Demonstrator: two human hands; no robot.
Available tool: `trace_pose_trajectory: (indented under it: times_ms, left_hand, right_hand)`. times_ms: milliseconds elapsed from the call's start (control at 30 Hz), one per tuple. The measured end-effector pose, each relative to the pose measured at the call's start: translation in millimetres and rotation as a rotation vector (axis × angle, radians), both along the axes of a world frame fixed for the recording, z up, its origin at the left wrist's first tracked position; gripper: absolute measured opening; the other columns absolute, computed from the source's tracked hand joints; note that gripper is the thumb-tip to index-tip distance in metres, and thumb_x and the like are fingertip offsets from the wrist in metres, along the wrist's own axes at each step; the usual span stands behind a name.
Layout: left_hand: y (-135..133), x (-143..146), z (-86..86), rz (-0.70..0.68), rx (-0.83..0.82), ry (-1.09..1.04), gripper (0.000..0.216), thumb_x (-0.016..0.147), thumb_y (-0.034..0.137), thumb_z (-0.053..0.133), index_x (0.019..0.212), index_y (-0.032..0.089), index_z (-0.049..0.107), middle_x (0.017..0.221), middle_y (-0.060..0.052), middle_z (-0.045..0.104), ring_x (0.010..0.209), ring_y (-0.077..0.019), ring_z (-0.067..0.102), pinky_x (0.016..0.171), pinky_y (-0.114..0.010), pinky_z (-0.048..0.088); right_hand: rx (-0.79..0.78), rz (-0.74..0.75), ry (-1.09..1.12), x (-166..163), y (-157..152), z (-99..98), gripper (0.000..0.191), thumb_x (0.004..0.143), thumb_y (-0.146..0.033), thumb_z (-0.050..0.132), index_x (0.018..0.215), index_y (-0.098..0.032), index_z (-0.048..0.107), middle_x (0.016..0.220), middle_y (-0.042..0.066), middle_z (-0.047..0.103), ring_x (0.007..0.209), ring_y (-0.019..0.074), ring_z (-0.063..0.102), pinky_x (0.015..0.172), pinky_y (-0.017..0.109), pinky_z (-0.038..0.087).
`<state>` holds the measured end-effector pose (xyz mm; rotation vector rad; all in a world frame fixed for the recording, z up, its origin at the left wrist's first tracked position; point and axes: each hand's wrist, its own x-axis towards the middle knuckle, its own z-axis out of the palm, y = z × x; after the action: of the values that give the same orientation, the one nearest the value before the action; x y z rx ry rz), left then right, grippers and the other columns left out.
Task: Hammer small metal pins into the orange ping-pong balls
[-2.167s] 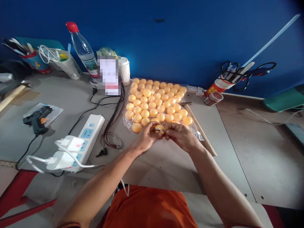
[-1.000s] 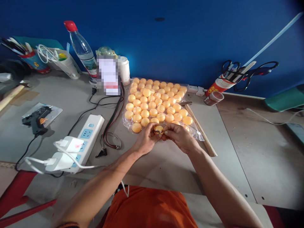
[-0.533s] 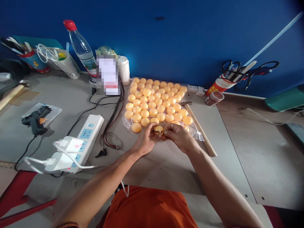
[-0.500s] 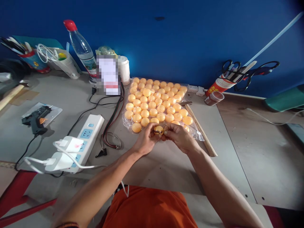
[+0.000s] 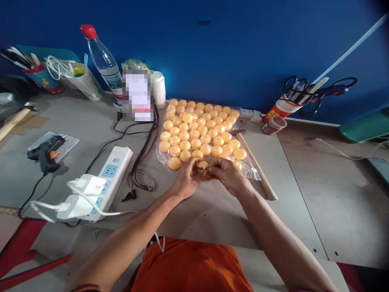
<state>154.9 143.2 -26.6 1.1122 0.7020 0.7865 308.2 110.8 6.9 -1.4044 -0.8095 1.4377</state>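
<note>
An orange ping-pong ball [image 5: 201,166] with a dark, shiny strip along its near side is held between both hands, above the table's front part. My left hand [image 5: 189,178] pinches it from the left with thumb and fingers. From the right, the fingertips of my right hand [image 5: 226,174] grip its other edge; what the strip is cannot be made out. Just beyond the hands lies a clear plastic bag [image 5: 253,173] full of orange ping-pong balls [image 5: 196,143], and its front edge reaches close to my fingers.
Right of the bag lies a wooden-handled hammer [image 5: 258,168]. A white power strip [image 5: 111,172] with chargers and cables is to the left, near a black glue gun [image 5: 47,152]. A water bottle [image 5: 105,67] and a cup of tools [image 5: 282,108] stand along the blue wall.
The ball has tilted slightly between my fingers, and its dark strip shines less. Both hands stay in nearly the same place.
</note>
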Motion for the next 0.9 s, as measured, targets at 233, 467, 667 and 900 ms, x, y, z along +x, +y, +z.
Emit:
trace_pose_trajectory:
  times_ms: [233, 467, 667, 900]
  left_hand:
    - [0, 1, 0.0, 0.013, -0.027, -0.033, 0.038, 0.076, 0.034, 0.076, 0.104, 0.018, 0.055, 0.085, -0.003, 0.068, 0.075, -0.0163, 0.066, 0.074, -0.030, 0.053]
    - [3, 0, 18.0, 0.016, -0.138, -0.114, 0.040, 0.071, 0.026, 0.081, 0.103, 0.017, 0.058, 0.086, -0.001, 0.068, 0.078, -0.0135, 0.064, 0.077, -0.027, 0.051]
    - [3, -1, 32.1, -0.020, -0.370, -0.189, 0.039, 0.072, 0.020, 0.079, 0.105, 0.018, 0.059, 0.097, -0.003, 0.069, 0.089, -0.0143, 0.068, 0.088, -0.030, 0.053]
    - [6, -1, 32.8, -0.011, -0.426, -0.131, 0.040, 0.072, 0.022, 0.079, 0.103, 0.015, 0.055, 0.091, -0.004, 0.070, 0.075, -0.0145, 0.071, 0.076, -0.029, 0.056]
  right_hand:
    - [-0.009, -0.017, 0.002, -2, 1, -1.6, 0.026, 0.061, -0.029, 0.078, 0.066, -0.019, 0.055, 0.053, -0.002, 0.064, 0.052, 0.0127, 0.059, 0.060, 0.032, 0.052]
    - [0.016, 0.034, 0.216, 12, 2, 4.1, 0.031, 0.063, -0.034, 0.083, 0.073, -0.019, 0.058, 0.057, -0.002, 0.065, 0.054, 0.0120, 0.059, 0.061, 0.030, 0.050]
    - [0.030, 0.049, 0.303, 22, 1, 9.5, 0.025, 0.071, -0.032, 0.081, 0.077, -0.019, 0.062, 0.062, -0.002, 0.063, 0.055, 0.0100, 0.056, 0.056, 0.024, 0.046]
    - [0.063, 0.084, 0.377, 26, -3, 20.4, 0.024, 0.072, -0.034, 0.081, 0.081, -0.019, 0.064, 0.073, -0.001, 0.062, 0.049, 0.0087, 0.053, 0.049, 0.025, 0.041]
